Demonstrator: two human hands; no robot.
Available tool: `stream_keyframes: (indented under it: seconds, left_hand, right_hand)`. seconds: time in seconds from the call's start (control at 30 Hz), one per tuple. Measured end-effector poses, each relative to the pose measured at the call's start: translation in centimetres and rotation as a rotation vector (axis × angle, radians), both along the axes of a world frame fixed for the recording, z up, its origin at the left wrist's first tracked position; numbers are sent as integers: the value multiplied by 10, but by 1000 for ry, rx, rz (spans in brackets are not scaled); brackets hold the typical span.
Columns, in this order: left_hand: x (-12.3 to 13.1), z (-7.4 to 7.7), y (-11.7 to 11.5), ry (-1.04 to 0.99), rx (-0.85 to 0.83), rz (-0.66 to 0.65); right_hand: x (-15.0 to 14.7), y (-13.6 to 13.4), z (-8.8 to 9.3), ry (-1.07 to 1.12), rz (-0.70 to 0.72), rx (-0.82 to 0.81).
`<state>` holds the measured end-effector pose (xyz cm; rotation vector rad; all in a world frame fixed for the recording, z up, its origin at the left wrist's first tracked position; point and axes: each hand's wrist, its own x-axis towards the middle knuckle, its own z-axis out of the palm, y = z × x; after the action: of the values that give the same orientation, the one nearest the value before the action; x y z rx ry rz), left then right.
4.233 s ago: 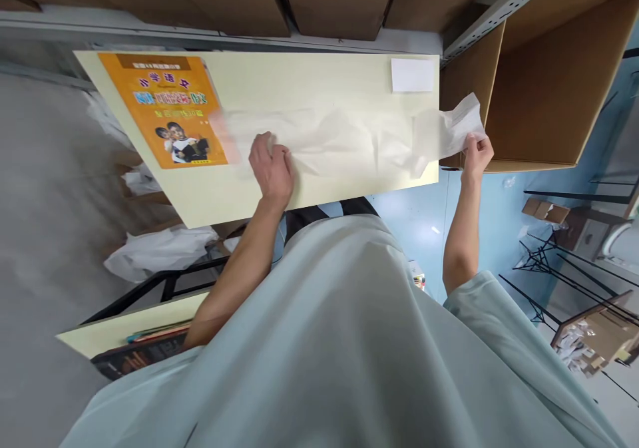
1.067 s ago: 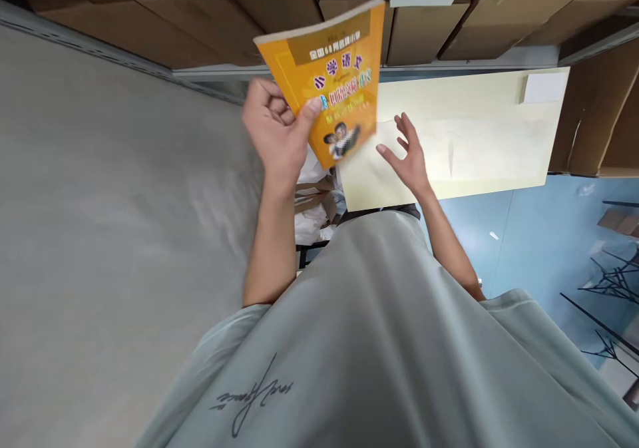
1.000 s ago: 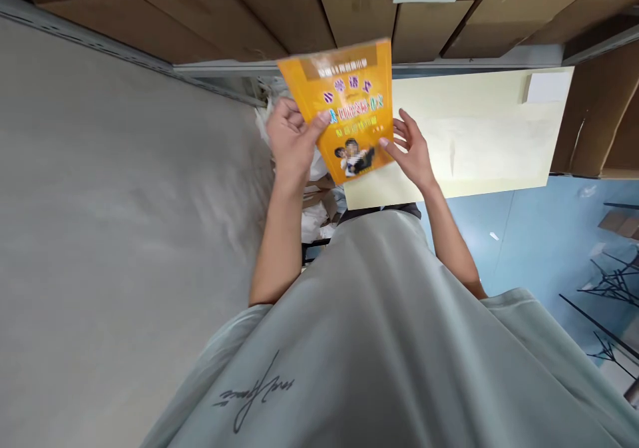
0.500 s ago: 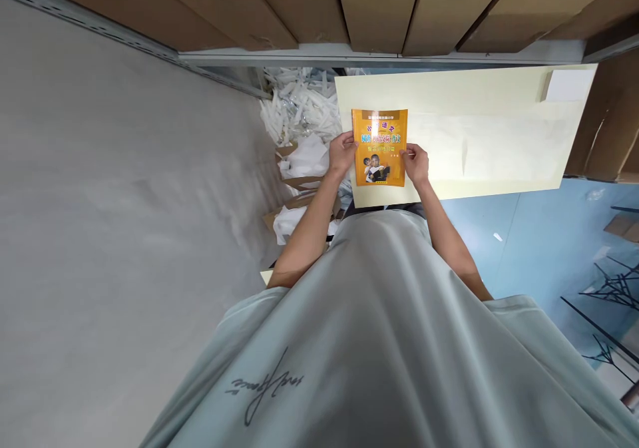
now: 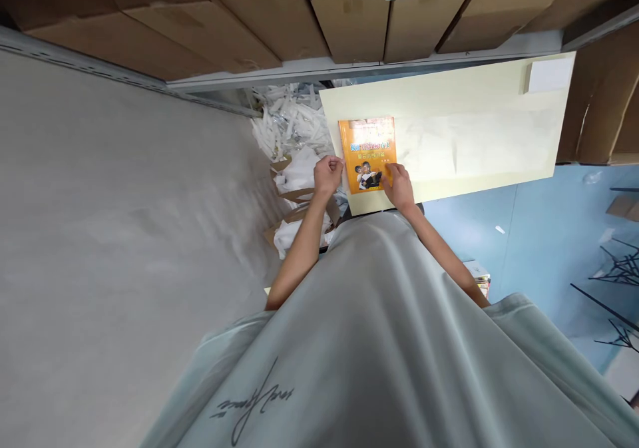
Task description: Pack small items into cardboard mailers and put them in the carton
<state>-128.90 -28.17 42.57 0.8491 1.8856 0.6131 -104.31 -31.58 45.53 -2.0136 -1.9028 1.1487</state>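
Observation:
An orange book (image 5: pixel 369 145) with Chinese lettering and two pictured figures lies face up on the left part of a pale yellow board (image 5: pixel 479 102). Glare covers its top. My left hand (image 5: pixel 328 175) is beside the book's left edge, fingers curled and pinched together; whatever is between the fingertips, if anything, is too small to make out. Resting on the lower right corner of the cover, my right hand (image 5: pixel 399 187) has its fingers apart and laid on the book.
Cardboard boxes (image 5: pixel 349 28) line a metal shelf behind the board. A white box (image 5: pixel 549 75) sits at the board's right end. White scraps (image 5: pixel 294 118) and open cartons (image 5: pixel 284 225) lie left. Thin black stands (image 5: pixel 622 271) are at the far right, on the blue floor (image 5: pixel 524 235).
My left hand has come off the book's side and drawn back into a pinch beside it. My right hand has moved from the right edge onto the cover's lower corner. The view has turned slightly.

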Motion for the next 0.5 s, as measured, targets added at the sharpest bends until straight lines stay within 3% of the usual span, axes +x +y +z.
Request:
stream_keyframes:
  seconds: [0.13,0.23,0.37,0.5]
  left_hand:
    - [13,27,1,-163,108,-62]
    - [35,55,4,-206,148,-149]
    - [78,89,16,-182,168,-250]
    - [130,109,33,-198,156,-279]
  right_hand:
    - [-5,0,7,69,-45,-39]
    - [2,7,24,279,-109,-119]
    - [22,19,56,599,-82,-230]
    - [56,31,78,593,-115,-218]
